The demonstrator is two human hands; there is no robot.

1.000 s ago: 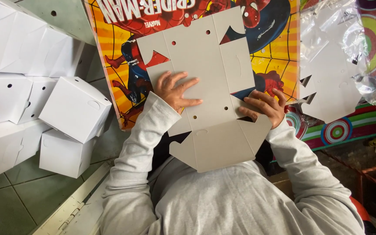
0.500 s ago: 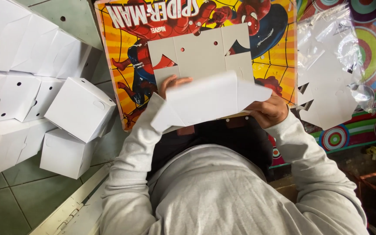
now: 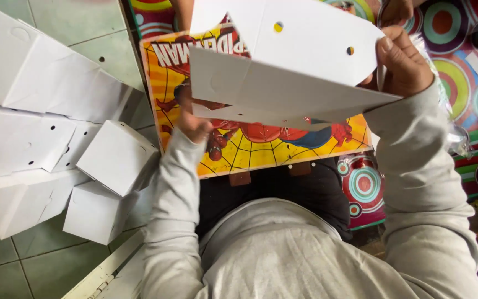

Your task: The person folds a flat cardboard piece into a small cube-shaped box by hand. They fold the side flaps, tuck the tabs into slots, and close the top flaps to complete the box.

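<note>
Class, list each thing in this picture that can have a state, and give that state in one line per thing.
White die-cut cardboard sheet: partly folded, lifted off the board.
Left hand: gripping the sheet's left edge.
Right hand: gripping the sheet's right edge.
White cardboard boxes on the green tiled floor: folded up, closed, piled together.
Colourful comic-print board: lying flat.

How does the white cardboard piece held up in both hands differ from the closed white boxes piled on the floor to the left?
The cardboard piece is only partly folded, its panels open and angled; the piled boxes are closed cubes. The piece is raised in the air, pinched by the right hand and propped by the left hand; the boxes rest on the green tiled floor, untouched. Both are plain white card with small punched holes.
</note>
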